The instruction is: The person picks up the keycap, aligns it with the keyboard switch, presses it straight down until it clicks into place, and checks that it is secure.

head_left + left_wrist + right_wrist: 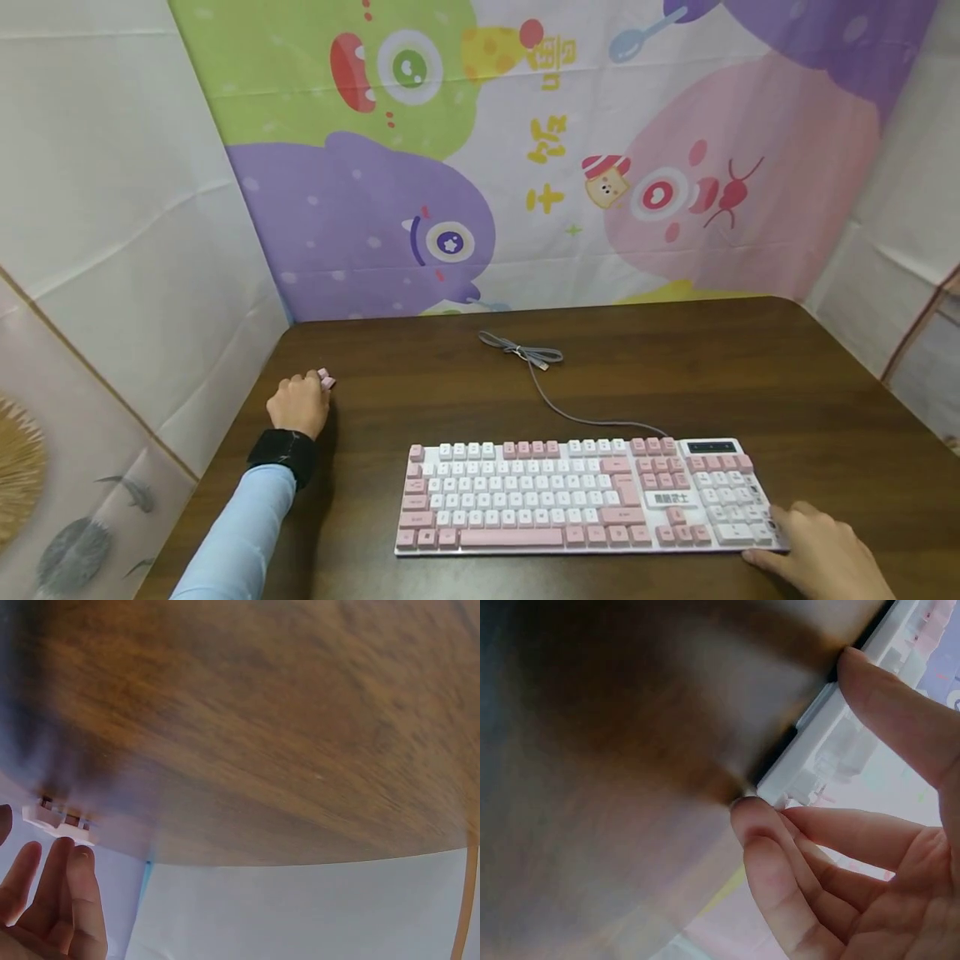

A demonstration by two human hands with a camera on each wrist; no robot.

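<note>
At the table's far left, my left hand (298, 403) is beside a few small pink keycaps (326, 379). In the left wrist view the fingertips (81, 859) touch or nearly touch these keycaps (58, 819), which rest on the tabletop. A pink and white keyboard (525, 497) lies flat near the table's front. My right hand (821, 550) grips its lower right corner, thumb along the front edge and fingers at the right side. The right wrist view shows the thumb (889, 697) and bent fingers against the keyboard's edge (799, 754).
A grey cable (573, 414), bundled with a tie at its end, runs back from the keyboard across the brown wooden table (712, 358). Behind the table hangs a cloth (540, 250) with cartoon figures. White cloth panels (127, 167) stand on both sides.
</note>
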